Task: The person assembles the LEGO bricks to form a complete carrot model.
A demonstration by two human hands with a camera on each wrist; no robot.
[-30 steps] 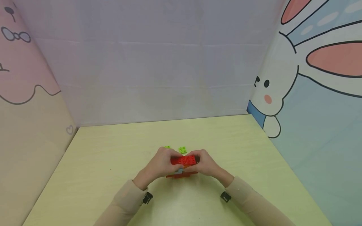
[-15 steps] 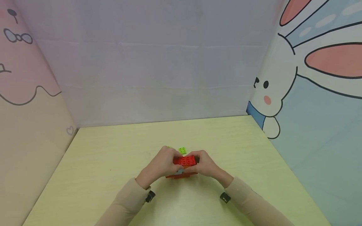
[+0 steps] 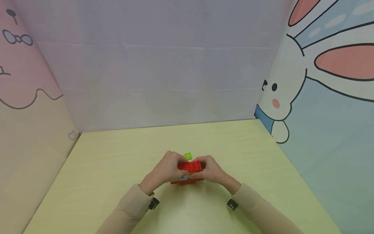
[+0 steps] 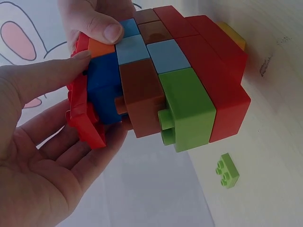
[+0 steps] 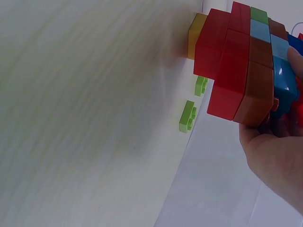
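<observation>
Both hands hold a stacked toy-brick build (image 4: 142, 90) over the table, with layers of red, brown, light blue, green, dark blue and orange. My left hand (image 3: 167, 169) has its thumb and fingers curled around the left end of the top layer, at a red brick (image 4: 89, 125). That brick juts past the dark blue brick (image 4: 105, 78) below it, so its hollow underside shows. On the other end my right hand (image 3: 214, 169) grips the build, its thumb on the side near the light blue bricks. Red studded tops (image 3: 194, 166) show between the hands in the head view.
A small lime-green brick (image 3: 188, 156) lies on the pale table (image 3: 117, 152) just beyond the hands. A second green brick (image 5: 200, 86) shows in the right wrist view; the left hand mostly covers it in the head view. Printed cloth walls enclose the table's back and sides.
My left hand has shifted slightly rightward along the build and covers more of the far-left green brick. The right hand and the build stay almost where they were.
</observation>
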